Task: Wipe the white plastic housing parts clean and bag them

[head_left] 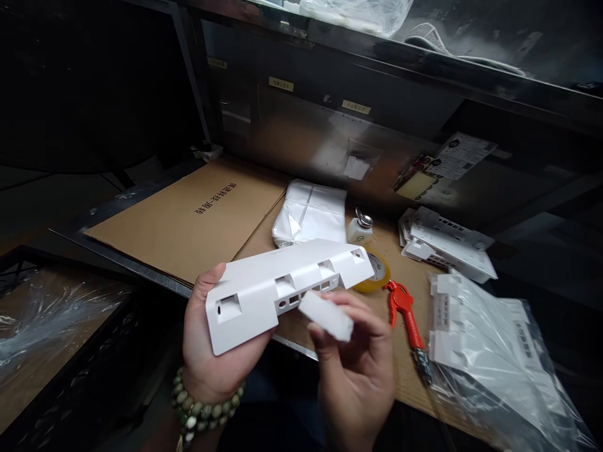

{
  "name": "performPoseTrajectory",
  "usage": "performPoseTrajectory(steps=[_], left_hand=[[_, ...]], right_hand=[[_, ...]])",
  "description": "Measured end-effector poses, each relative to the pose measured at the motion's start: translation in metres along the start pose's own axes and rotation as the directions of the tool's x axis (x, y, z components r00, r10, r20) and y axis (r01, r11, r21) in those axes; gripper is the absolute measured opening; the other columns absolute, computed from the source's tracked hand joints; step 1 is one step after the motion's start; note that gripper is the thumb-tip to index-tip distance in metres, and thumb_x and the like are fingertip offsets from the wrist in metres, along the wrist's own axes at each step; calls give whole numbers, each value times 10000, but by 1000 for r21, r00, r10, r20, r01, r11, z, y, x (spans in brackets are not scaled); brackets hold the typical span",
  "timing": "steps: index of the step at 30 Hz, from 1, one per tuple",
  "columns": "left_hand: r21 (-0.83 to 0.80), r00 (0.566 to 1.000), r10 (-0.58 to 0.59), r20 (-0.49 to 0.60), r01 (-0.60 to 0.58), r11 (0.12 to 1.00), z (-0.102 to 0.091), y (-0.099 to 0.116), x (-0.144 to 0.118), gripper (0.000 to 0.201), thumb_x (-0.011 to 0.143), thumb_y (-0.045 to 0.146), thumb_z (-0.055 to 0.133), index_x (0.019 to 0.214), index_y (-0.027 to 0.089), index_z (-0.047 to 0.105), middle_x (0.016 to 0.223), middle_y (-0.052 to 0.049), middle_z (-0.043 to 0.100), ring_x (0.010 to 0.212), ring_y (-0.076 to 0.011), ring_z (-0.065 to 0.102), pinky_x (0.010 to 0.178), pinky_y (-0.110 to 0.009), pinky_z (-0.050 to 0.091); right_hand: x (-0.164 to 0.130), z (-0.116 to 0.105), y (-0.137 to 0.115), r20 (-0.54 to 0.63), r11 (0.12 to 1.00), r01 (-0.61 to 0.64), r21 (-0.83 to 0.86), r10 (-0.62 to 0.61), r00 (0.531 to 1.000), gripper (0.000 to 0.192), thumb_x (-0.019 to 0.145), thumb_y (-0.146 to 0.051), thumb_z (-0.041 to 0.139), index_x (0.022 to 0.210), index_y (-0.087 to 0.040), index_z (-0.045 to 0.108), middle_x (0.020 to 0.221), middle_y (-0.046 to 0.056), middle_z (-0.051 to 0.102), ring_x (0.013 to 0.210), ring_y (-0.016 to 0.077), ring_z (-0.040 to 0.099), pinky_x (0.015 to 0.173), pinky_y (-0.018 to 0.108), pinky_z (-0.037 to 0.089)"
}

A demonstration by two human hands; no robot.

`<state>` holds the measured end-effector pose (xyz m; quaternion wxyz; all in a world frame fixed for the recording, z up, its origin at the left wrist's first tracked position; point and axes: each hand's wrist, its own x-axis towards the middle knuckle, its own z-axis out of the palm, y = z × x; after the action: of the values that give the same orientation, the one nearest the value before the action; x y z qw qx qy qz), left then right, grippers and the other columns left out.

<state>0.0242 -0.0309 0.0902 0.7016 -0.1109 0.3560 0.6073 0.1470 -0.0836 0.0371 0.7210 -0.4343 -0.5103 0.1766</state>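
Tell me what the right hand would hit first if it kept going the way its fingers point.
Likely the white plastic housing that the left hand holds: the right hand, pinching a small white block, points up-left at it.

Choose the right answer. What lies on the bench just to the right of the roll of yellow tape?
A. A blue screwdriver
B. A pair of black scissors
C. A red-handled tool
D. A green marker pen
C: the red-handled tool lies on the brown bench surface right beside the roll of yellow tape, just past the right hand that holds a small white block.
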Motion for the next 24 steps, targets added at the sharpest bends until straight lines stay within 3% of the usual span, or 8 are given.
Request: performPoseTrajectory(steps=[3,5,10,14,19,24], left_hand=[[-1,997,76,-5,-76,997,2,-5,-1,268,961,275,520,1018,156,753,805,-77,808,780,-314,789,781,-446,679],[22,993,121,17,-121,992,2,-7,-2,257,947,285,534,1000,176,760,868,-80,819,843,-324,791,807,-439,675],[15,976,201,79,-202,979,2,-9,-7,298,950,266,514,1132,233,747,916,-35,828,779,-269,790,798,-394,675],[35,992,127,20,-127,991,1,-8,-10,310,940,296,514,1123,200,746,917,-86,825,851,-323,793,764,-409,676],[12,988,149,39,-150,989,1,-8,-10,295,947,279,503,1097,215,749,863,-60,820,873,-320,796,778,-399,672],[-5,996,84,17,-84,996,1,-7,-10,300,950,277,496,1067,177,754,872,-90,820,811,-318,795,789,-414,668]], right_hand=[[-4,6,-6,177,995,98,-25,-92,980,322,875,-54,740,1149,-194,646,1029,77,738,959,202,737,809,347,647],[-5,7,-7,234,978,191,-88,-167,958,358,835,-25,767,1143,-175,664,1004,68,747,936,192,717,809,344,626],[-1,5,-5,148,957,221,-190,-195,970,356,838,-4,772,1135,-175,674,1029,63,755,973,189,703,867,367,597],[1,4,-8,252,952,290,-100,-258,933,330,847,-54,789,1136,-161,673,970,59,786,858,180,721,756,353,601],[0,5,-10,156,945,268,-190,-240,958,352,839,-29,795,1131,-188,682,982,53,788,878,188,724,775,376,591],[1,3,-9,204,953,292,-77,-271,941,310,824,-22,791,1084,-152,684,938,63,784,840,191,734,724,363,590]])
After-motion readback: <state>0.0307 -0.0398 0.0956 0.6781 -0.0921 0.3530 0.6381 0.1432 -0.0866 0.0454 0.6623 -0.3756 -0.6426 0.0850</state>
